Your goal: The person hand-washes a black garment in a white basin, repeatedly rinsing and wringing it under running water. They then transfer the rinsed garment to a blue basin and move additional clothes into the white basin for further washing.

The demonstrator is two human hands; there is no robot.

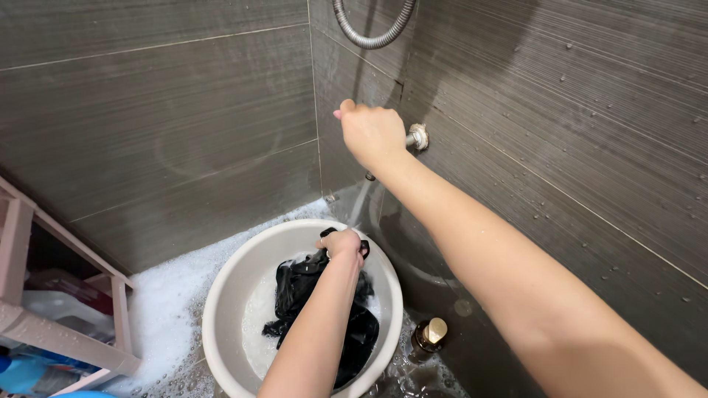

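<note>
Garment: black cloth point(313, 295), wet, crumpled and twisted, its lower part lying in sudsy water.
Place: inside the pale round basin point(221, 309) on the foamy floor.
Left hand point(341, 243): grip closed around the cloth's top, lifting it.
Right hand point(372, 133): grip curled around what seems a wall tap point(418, 136), mostly hidden.
Nearby: gold-capped bottle point(430, 333) beside the basin.

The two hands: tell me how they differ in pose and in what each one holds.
The right hand is raised to the grey tiled wall, closed on the small metal tap; the left hand is down in the round white plastic basin, gripping the wet black cloth. The right arm stretches out far; the left reaches a shorter way downward. Both hands are bare and closed around something.
</note>
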